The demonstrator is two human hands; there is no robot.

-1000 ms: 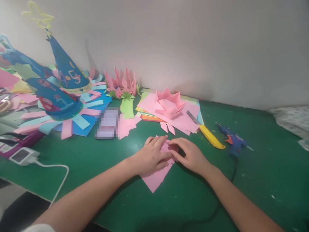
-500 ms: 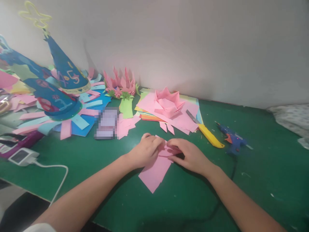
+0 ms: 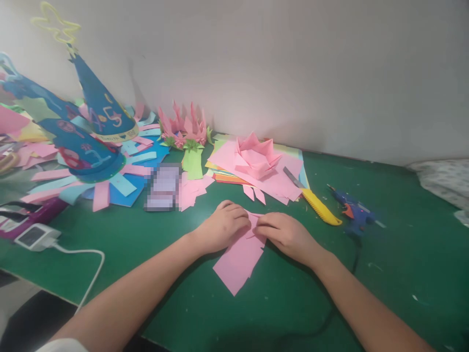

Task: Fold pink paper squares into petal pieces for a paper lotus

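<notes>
"Head view: why hold the pink paper [image 3: 236, 269] on the green table [image 3: 403, 288], near middle?"

"Left hand [image 3: 224, 227] grips with curled fingers, probably steadying it; right hand [image 3: 289, 235] pinches its folded far end."

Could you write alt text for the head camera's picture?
A person's left hand and right hand touch pink paper on a green table. Around them are a paper flower, yellow knife, blue glue gun and blue cone hats.
</notes>
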